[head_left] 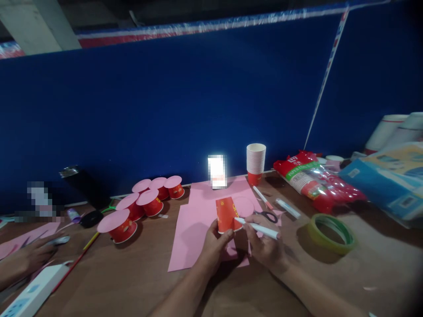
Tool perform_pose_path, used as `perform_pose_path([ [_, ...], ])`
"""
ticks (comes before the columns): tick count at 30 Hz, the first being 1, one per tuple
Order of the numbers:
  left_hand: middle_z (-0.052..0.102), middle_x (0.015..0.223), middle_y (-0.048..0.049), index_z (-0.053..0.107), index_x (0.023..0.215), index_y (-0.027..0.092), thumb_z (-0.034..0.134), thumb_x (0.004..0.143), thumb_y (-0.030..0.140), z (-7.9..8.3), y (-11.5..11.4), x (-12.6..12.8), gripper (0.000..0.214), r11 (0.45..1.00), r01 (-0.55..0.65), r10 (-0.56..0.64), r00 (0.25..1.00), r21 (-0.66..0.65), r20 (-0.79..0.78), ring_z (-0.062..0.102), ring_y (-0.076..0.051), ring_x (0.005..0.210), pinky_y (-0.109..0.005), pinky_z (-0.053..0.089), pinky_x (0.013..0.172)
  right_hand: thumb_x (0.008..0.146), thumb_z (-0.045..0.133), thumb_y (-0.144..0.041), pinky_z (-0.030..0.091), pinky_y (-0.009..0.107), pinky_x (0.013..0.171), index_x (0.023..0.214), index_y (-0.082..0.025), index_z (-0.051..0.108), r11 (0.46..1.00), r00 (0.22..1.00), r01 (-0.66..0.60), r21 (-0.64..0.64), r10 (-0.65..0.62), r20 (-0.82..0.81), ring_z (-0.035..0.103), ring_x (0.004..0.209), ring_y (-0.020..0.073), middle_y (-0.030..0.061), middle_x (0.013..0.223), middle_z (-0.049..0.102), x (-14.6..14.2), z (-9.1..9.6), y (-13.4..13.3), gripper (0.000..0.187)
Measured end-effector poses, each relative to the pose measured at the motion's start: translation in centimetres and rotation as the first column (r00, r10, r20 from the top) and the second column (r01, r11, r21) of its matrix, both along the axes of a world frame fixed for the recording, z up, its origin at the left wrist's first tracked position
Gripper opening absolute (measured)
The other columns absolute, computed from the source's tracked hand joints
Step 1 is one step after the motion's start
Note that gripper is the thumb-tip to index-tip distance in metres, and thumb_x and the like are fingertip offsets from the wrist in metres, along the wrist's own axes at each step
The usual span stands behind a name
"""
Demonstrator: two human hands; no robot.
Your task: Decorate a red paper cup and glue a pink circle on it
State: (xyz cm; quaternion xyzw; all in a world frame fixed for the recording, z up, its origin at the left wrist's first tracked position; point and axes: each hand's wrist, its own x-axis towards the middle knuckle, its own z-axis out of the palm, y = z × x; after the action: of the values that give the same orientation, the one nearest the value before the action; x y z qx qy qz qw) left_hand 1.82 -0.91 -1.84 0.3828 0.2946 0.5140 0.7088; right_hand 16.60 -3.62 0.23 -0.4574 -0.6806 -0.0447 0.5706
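My left hand (215, 241) is closed around a red paper cup (225, 215) with yellow print, its white rim facing down. In my right hand (266, 246) is a white marker (261, 229), gripped like a pen, its tip end at the cup's right side. Whether the tip touches the cup I cannot tell. Beneath both hands lie pink paper sheets (185, 237). A pink paper circle (243, 205) shows just behind the cup. Black-handled scissors (270, 216) lie beyond my right hand, partly hidden by it.
At left stand several upturned red cups (120, 229) topped with pink discs. A cup stack (255, 163), a cup bag (307, 176) and green tape (332, 233) are at right. Another person's hand (36, 257) is near a power strip (38, 290). A blue partition (198, 101) stands behind.
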Motion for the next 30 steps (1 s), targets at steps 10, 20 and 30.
perform_pose_path([
  [10,0.067,0.113,-0.0179,0.059,0.114,0.013,0.080,0.066,0.032,-0.41,0.20,-0.29,0.055,0.999,0.030,-0.029,0.999,0.033,-0.012,0.063,-0.031,0.104,-0.045,0.045,0.095,0.091,0.051,-0.019,0.049,0.029,0.067,0.088,-0.019,0.059,0.999,0.999,0.038,-0.017,-0.038,-0.013,0.062,0.071,0.0167,0.0026,0.076,0.064,0.12,0.04,0.10,0.009],
  [20,0.070,0.106,-0.0144,0.061,0.107,0.015,0.082,0.063,0.030,0.19,-0.03,-0.16,0.051,0.999,0.017,-0.015,0.999,-0.041,0.033,0.067,-0.026,0.093,-0.041,0.049,0.087,0.091,0.050,-0.020,0.049,0.029,0.062,0.084,-0.019,0.058,0.999,0.999,0.017,-0.045,-0.019,-0.040,0.061,0.066,0.0163,0.0021,0.071,0.062,0.10,0.29,-0.08,0.010],
  [30,0.071,0.103,-0.0141,0.062,0.107,0.013,0.084,0.059,0.037,0.28,0.05,0.17,0.058,0.999,-0.023,0.024,0.999,0.034,-0.021,0.066,-0.028,0.096,-0.044,0.046,0.095,0.089,0.053,-0.019,0.053,0.034,0.068,0.092,-0.020,0.060,0.999,0.999,-0.009,0.040,0.010,-0.040,0.063,0.075,0.0195,0.0054,0.080,0.065,0.07,-0.45,-0.29,0.008],
])
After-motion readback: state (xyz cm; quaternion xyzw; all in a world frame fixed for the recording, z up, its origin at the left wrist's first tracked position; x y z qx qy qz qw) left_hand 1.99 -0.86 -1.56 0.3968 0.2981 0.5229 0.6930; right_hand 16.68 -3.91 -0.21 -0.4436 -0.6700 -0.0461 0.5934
